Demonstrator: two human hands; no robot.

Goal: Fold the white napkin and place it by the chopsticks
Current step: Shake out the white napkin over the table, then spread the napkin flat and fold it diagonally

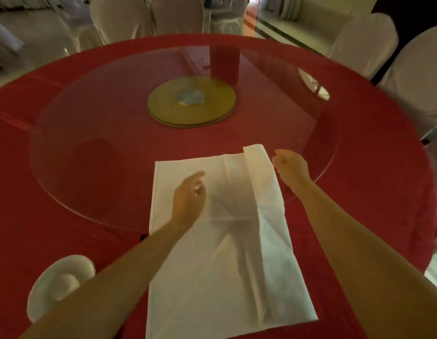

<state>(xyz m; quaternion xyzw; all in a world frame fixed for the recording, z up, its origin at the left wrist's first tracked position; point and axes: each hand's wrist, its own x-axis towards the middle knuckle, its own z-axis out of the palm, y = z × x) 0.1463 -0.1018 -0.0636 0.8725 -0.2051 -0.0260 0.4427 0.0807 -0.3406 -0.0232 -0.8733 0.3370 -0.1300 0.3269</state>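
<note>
Left hand (189,196) curled above white napkin (219,265), right hand (289,167) beside it

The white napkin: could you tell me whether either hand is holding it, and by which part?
Neither visibly grips it. The left hand hovers over the white napkin, fingers curled; the right hand sits beside the folded strip's far end.

Round surface (65,241) w/ red cloth carried a glass turntable (114,118), white napkin (212,277) partly over its rim, white dishes (63,282) at left.
</note>
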